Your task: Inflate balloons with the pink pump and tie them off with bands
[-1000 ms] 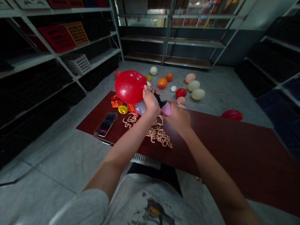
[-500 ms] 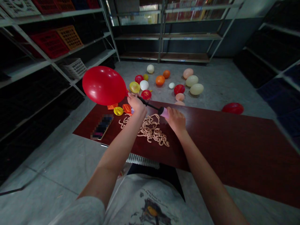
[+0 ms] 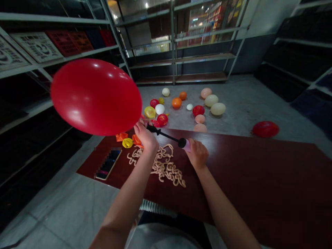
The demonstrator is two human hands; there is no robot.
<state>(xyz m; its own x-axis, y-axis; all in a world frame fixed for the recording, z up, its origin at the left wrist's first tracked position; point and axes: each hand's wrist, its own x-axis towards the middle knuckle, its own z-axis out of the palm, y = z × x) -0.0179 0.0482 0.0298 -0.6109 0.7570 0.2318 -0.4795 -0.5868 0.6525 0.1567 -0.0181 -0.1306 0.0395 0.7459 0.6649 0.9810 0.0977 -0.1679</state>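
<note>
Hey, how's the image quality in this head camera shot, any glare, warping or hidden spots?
In the head view, the red balloon carries white glare highlights and looms large. The metal shelving leans and bows toward the frame edges, a wide-angle distortion. The phone on the table has its screen pixelated out.

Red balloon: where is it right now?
In the head view, the red balloon sits upper left, its base in the left hand, at the tip of the black hand pump, above the dark red table.
</note>
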